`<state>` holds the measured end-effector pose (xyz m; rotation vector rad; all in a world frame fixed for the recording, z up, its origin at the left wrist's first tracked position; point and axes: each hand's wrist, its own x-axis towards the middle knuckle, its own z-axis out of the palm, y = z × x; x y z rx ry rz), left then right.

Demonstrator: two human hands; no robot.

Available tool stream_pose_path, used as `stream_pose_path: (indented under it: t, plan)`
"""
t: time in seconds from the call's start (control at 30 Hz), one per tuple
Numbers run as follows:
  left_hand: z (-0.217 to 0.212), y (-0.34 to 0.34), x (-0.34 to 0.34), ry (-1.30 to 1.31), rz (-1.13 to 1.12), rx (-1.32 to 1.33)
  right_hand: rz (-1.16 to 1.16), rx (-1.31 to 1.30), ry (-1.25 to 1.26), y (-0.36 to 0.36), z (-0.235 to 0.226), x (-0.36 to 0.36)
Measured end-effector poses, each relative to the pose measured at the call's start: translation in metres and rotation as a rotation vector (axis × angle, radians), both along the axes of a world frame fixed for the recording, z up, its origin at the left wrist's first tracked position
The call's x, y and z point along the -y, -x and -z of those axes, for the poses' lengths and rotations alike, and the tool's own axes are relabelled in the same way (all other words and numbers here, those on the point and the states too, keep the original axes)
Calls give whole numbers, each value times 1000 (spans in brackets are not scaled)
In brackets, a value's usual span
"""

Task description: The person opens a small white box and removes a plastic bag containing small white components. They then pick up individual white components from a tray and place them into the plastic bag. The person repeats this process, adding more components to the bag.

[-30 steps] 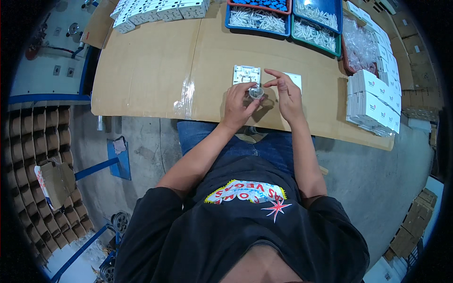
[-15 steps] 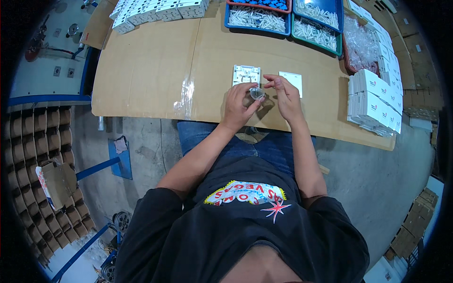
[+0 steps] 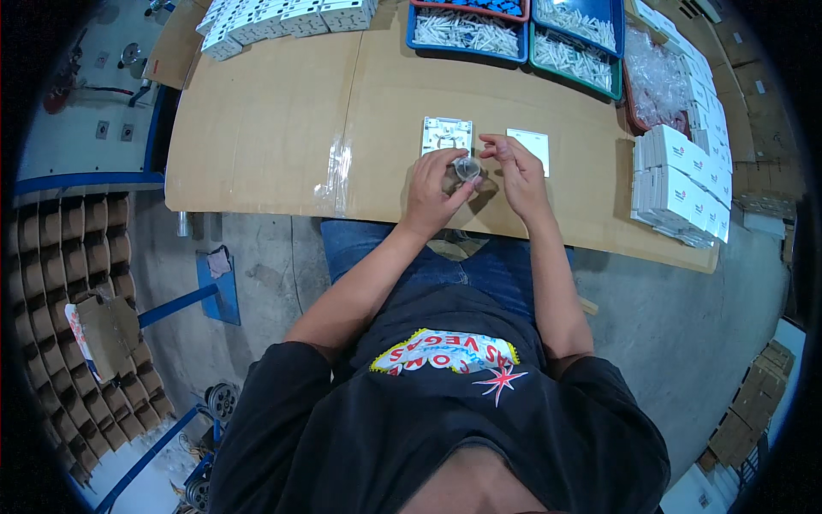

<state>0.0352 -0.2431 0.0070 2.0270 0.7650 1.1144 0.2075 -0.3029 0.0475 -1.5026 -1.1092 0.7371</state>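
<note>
My left hand [image 3: 430,190] is closed around a small, clear, round cup-like piece [image 3: 467,169], its mouth facing up. Just to the right, my right hand [image 3: 521,176] hovers beside the piece with its fingers partly bent and their tips apart. Nothing shows between those fingers. Beyond my left fingertips lies a white square fitting [image 3: 447,134] with metal parts on it, partly hidden by the hand. A flat white square plate [image 3: 538,147] rests behind my right hand, which covers its lower left part.
Trays of small white plugs [image 3: 467,58] stand at the back, beside a stacked blue tray [image 3: 618,17]. White boxes [image 3: 678,184] are piled at the right, near clear plastic bags [image 3: 655,81]. White fittings [image 3: 287,19] fill the far left. Cardboard [image 3: 257,128] covers the table.
My right hand's fingers have shifted very slightly, and the clear piece in my left hand has tilted a little. The rest looks the same.
</note>
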Motion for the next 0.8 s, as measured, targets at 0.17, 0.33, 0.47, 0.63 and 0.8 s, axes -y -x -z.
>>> stream_pose_path:
  t: [0.17, 0.33, 0.47, 0.63, 0.8]
  plan:
    - [3, -1, -1, -43, -14, -12, 61, 143, -38, -9, 10, -3]
    - [0, -1, -1, -23, -18, -3, 177, 134, 22, -22, 18, -3]
    - [-2, 1, -2, -80, -21, -38, 260, 152, 67, -37, 28, -5]
    - [-2, -1, -2, -58, -9, -32, 360, 314, 51, -59, 31, -11]
    - [5, -2, -1, -1, -12, -16, 439, 328, 29, -93, 43, -25]
